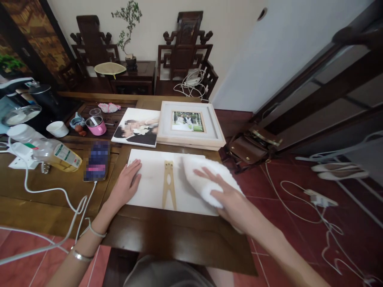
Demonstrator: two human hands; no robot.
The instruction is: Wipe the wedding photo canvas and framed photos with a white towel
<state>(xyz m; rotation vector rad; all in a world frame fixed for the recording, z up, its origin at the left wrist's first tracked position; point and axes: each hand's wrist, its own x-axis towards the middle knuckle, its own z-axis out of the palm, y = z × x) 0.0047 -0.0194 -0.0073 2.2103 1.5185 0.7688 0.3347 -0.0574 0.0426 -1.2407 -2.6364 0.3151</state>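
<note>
A white rectangular board (149, 187) lies flat on the wooden table in front of me. On its middle is a tan A-shaped stand (169, 185) fixed with small dark screws at its top. My left hand (129, 181) rests with fingers stretched out on the board's left edge. Under my right hand (223, 195) is a fluffy white towel (197, 167), gripped and pressed against the right part of the board. The towel hides that side of the board.
Behind the board lie a photo panel (134, 137) and a white picture frame (191, 141). To the left are a phone (97, 161) on a cable, an oil bottle (64, 155), a pink cup (97, 126), a white bowl (57, 129) and a power strip (20, 155). A brown bag (248, 149) stands right.
</note>
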